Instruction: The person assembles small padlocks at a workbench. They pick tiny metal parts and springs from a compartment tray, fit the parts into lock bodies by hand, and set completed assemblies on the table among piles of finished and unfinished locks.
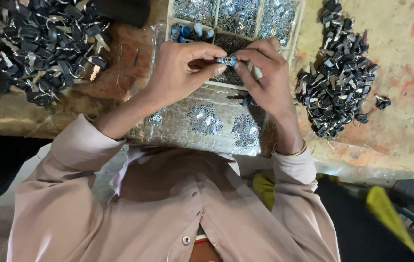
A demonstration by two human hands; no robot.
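Small metal cylinder (226, 61) pinched between fingertips — left hand (180, 73), right hand (265, 77) — both closed on it.

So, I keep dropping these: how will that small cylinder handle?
The cylinder looks round and smooth, so it would likely roll if laid down. Its metal sheen suggests it is stiff and fairly heavy for its size. It is tiny, pinched between left hand and right hand, so probably easy to fumble.
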